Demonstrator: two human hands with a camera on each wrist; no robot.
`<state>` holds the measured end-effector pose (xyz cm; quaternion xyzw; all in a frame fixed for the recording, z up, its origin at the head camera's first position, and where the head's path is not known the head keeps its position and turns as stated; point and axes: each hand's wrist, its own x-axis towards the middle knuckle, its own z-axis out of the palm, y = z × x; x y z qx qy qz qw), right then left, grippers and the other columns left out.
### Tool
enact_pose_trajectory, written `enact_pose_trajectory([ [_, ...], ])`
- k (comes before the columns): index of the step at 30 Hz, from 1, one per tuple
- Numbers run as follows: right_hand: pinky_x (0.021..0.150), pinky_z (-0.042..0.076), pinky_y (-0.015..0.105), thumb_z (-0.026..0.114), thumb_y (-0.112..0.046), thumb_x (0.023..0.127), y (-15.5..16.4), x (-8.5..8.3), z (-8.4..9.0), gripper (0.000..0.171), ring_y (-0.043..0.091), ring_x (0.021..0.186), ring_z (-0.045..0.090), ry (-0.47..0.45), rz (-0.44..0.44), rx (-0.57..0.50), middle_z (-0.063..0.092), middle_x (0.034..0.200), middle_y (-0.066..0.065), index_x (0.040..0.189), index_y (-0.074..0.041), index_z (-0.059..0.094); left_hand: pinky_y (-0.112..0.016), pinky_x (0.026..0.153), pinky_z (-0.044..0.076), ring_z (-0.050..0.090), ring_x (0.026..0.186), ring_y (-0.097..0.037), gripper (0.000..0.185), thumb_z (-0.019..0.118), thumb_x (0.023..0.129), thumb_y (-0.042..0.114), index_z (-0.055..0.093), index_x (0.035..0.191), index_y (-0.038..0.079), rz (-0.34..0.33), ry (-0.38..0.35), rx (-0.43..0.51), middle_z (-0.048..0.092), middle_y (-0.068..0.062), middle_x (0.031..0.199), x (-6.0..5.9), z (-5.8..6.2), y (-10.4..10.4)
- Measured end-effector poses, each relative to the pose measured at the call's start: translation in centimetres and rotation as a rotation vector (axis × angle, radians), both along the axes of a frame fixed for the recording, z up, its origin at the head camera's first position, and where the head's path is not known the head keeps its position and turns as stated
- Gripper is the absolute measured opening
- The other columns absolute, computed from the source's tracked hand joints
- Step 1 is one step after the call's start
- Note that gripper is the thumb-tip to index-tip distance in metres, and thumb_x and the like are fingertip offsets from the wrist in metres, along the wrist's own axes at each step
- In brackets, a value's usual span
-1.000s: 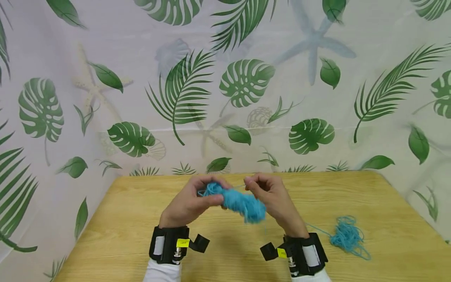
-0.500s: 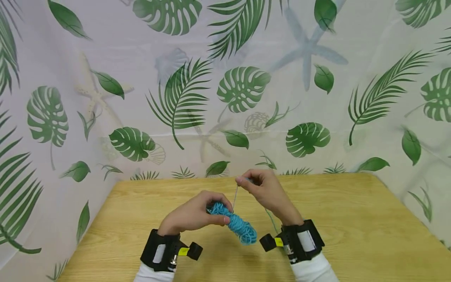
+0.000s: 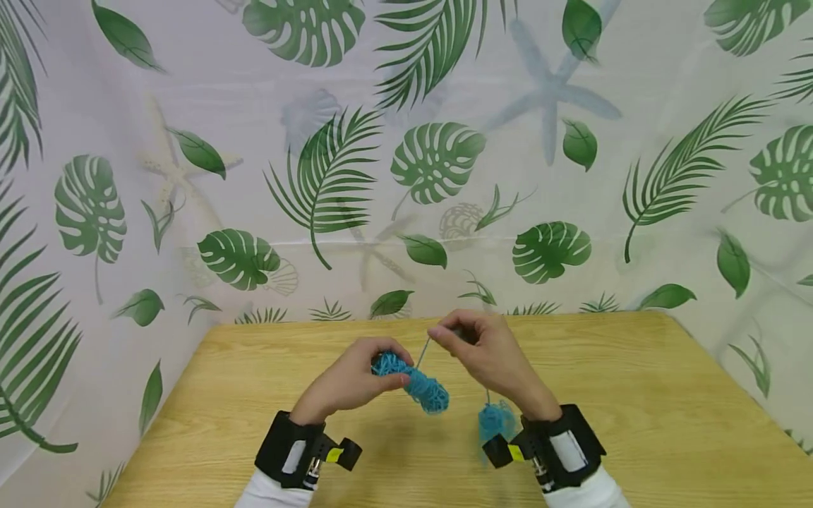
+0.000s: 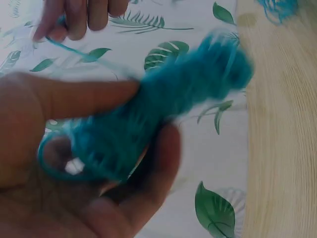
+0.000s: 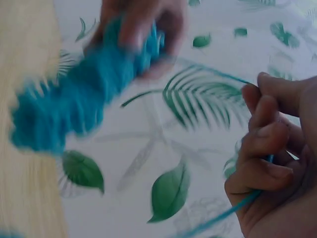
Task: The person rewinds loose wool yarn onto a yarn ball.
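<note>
My left hand (image 3: 358, 377) grips a blue yarn skein (image 3: 427, 391) between thumb and fingers, its wound middle narrower than its looped ends. A small yarn loop stands out by the palm in the left wrist view. From the skein a taut yarn strand (image 5: 218, 74) runs to my right hand (image 3: 489, 349), whose thumb and index finger pinch it. The strand passes on through the curled lower fingers (image 5: 267, 173). Below the right hand it leads down to a loose yarn tangle (image 3: 497, 421), partly hidden behind the wrist camera. The skein is blurred in both wrist views.
A wooden table (image 3: 222, 395) lies under both hands. Behind it hangs a white cloth (image 3: 305, 275) printed with green leaves and starfish. Each wrist wears a black strap (image 3: 288, 451) with a small camera.
The right hand first rose away from the skein, drawing the strand taut, then shifted slightly right. The loose tangle, earlier at the right on the table, now shows below the right hand.
</note>
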<state>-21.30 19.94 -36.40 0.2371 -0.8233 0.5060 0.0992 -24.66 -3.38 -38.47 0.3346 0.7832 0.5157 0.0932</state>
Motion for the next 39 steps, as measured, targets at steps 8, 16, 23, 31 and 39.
enact_pose_trajectory([
  [8, 0.052, 0.043, 0.024, 0.057, -0.013, 0.105, -0.4, -0.3, -4.2, 0.022, 0.009, 0.057, 0.049, -0.122, 0.098, -0.077, 0.059, 0.072, 0.006, 0.093, -0.001, 0.072, -0.033, 0.091, 0.056, 0.066, 0.094, -0.018, 0.017, 0.071, 0.096, 0.01, 0.067, 0.112, 0.008, -0.082, -0.326, 0.648, 0.059, -0.008, 0.108, 0.7, 1.0, 0.2],
  [16, 0.053, 0.039, 0.026, 0.064, -0.022, 0.103, -0.2, 0.5, -0.8, 0.019, 0.011, 0.054, 0.044, -0.015, 0.026, 0.055, 0.053, 0.067, -0.002, 0.093, -0.01, 0.073, -0.031, 0.076, 0.05, 0.056, 0.087, -0.017, 0.015, 0.074, 0.093, 0.008, 0.071, 0.108, 0.005, 0.186, 0.032, 0.099, 0.065, -0.007, 0.107, -0.2, -0.5, 0.0],
  [23, 0.058, 0.041, 0.025, 0.062, -0.017, 0.103, 1.3, -1.8, -3.2, 0.02, 0.012, 0.062, 0.048, -0.148, 0.038, -0.101, 0.056, 0.076, 0.003, 0.095, -0.002, 0.072, -0.03, 0.088, 0.055, 0.062, 0.094, -0.017, 0.014, 0.069, 0.097, 0.008, 0.068, 0.111, 0.009, -0.213, -0.366, 0.507, 0.06, -0.007, 0.109, 0.5, 0.0, -0.4],
  [31, 0.053, 0.041, 0.026, 0.054, -0.023, 0.108, -0.6, 0.7, -2.8, 0.028, 0.015, 0.056, 0.049, -0.136, 0.114, 0.027, 0.058, 0.07, 0.004, 0.094, -0.007, 0.072, -0.03, 0.078, 0.053, 0.062, 0.086, -0.016, 0.018, 0.073, 0.093, 0.004, 0.068, 0.111, 0.002, 0.379, 0.041, 0.346, 0.063, -0.012, 0.109, -0.1, -0.4, 1.2],
  [39, 0.048, 0.039, 0.026, 0.065, -0.021, 0.102, 0.0, -0.5, -0.4, 0.018, 0.012, 0.05, 0.046, -0.058, 0.0, 0.065, 0.054, 0.064, 0.0, 0.092, -0.01, 0.075, -0.037, 0.078, 0.057, 0.064, 0.089, -0.023, 0.024, 0.065, 0.1, 0.008, 0.068, 0.121, -0.002, -0.146, -0.097, -0.074, 0.067, -0.011, 0.114, 0.9, 0.5, 0.2],
])
